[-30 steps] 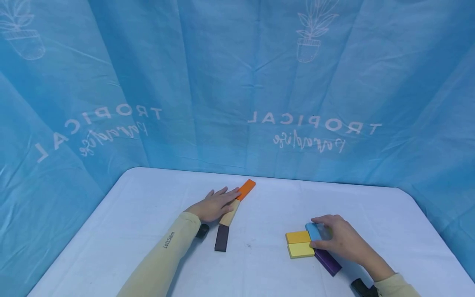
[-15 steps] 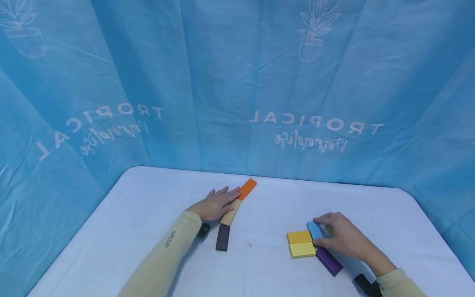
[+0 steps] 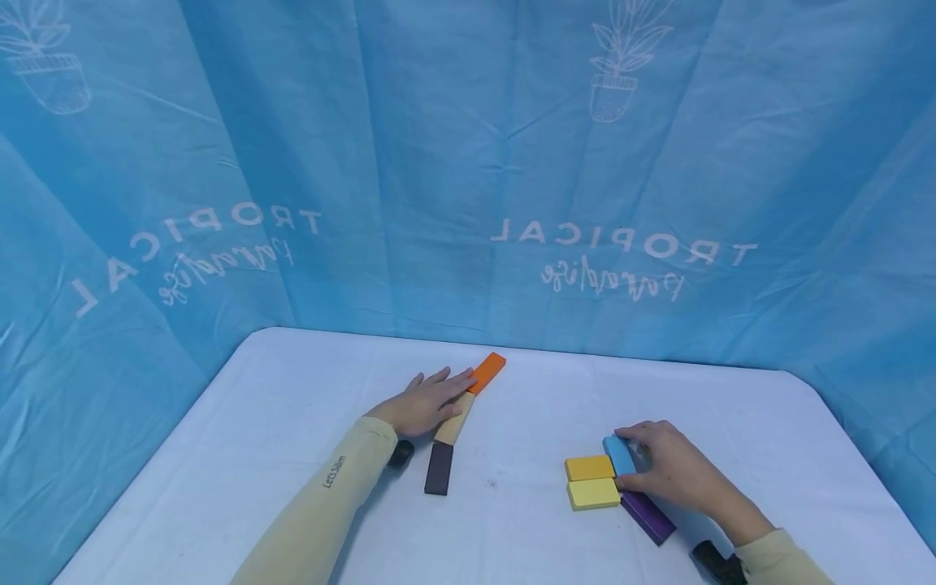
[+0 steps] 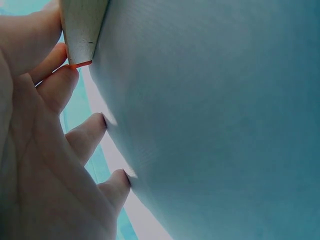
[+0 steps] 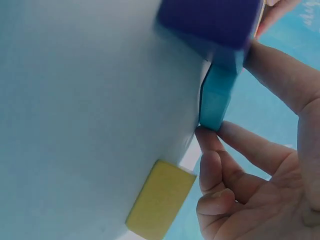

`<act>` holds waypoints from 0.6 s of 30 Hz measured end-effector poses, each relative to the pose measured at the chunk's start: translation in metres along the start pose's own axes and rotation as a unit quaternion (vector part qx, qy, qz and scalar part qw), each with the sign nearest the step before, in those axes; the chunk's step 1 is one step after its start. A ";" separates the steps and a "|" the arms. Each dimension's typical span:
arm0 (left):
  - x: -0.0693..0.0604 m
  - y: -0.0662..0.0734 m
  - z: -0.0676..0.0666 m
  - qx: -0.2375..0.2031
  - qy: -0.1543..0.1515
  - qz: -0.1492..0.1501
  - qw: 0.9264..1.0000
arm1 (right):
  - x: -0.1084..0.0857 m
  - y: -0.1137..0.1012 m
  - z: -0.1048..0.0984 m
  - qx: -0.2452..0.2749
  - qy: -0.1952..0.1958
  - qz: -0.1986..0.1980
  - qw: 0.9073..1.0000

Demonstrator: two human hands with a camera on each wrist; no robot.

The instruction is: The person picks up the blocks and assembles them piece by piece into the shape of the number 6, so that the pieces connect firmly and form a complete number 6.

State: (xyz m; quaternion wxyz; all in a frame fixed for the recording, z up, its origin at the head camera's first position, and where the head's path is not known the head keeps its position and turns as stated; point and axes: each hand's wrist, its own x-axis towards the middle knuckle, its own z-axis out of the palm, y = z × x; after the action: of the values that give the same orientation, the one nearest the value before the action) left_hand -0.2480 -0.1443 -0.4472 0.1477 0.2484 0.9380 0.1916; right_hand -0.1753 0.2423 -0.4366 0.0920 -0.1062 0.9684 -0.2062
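Note:
My left hand (image 3: 424,404) lies with fairly straight, spread fingers on an orange block (image 3: 488,372) and a natural wood block (image 3: 454,418). In the left wrist view the thumb touches the side of the wood block (image 4: 82,32). A dark block (image 3: 438,469) continues that row toward me. My right hand (image 3: 676,467) pinches a light blue block (image 3: 620,455) lengthwise between thumb and fingertips; the right wrist view shows its light blue side (image 5: 215,100). A purple block (image 3: 647,517) lies at its near end. Beside these are an amber block (image 3: 589,467) and a pale yellow block (image 3: 593,493).
In the right wrist view, another yellow block (image 5: 161,200) lies beyond the fingers; the hand hides it in the head view. Dark wrist devices show at the left wrist (image 3: 400,454) and right wrist (image 3: 717,562). A blue curtain (image 3: 439,162) hangs behind the white table (image 3: 329,357).
The left hand stays in place. The right hand shifts only slightly at the light blue block, and a yellow patch seen behind its fingers is now covered in the head view.

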 end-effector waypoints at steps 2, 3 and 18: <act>0.001 -0.001 0.001 0.001 0.000 0.002 1.000 | 0.001 0.000 0.000 -0.003 -0.001 0.000 1.000; 0.001 -0.001 0.001 0.000 0.000 0.003 1.000 | 0.001 0.000 0.000 -0.005 0.000 0.000 1.000; 0.001 -0.001 0.001 0.000 -0.003 -0.002 1.000 | -0.008 -0.013 -0.021 -0.002 0.056 -0.011 0.998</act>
State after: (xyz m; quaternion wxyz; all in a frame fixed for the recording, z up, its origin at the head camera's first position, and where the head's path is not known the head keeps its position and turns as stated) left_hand -0.2492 -0.1446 -0.4486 0.1507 0.2476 0.9379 0.1904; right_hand -0.1703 0.2406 -0.4116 0.0350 -0.1058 0.9711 -0.2110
